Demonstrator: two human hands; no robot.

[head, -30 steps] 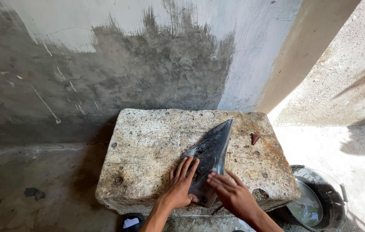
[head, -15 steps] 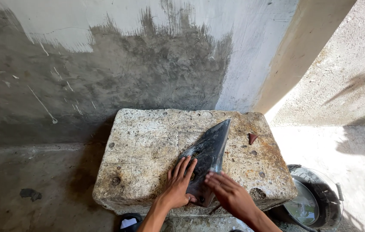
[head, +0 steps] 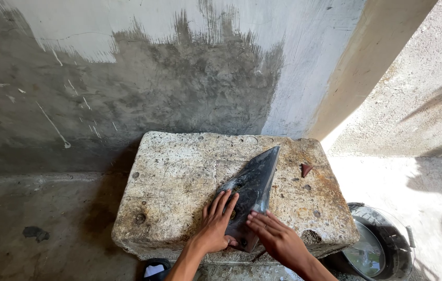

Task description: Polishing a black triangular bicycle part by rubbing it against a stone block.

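A dark, pointed metal blade point(head: 254, 184) lies flat on a rough stone block point(head: 179, 171), its tip aimed at the far right. My left hand point(head: 215, 221) rests with spread fingers on the blade's near left part. My right hand point(head: 275, 237) lies flat on the blade's near end, fingers pointing left. Both hands press on the blade rather than wrapping around it. The blade's near end is hidden under my hands.
A small reddish chip point(head: 305, 169) sits on the block's right side. A round metal basin with water point(head: 372, 250) stands on the floor at the lower right. A rough plastered wall point(head: 153, 78) rises behind the block, and a small dark object point(head: 153, 268) lies below the block's front edge.
The blade and both hands have stayed almost in the same place on the block. The view has shifted slightly.
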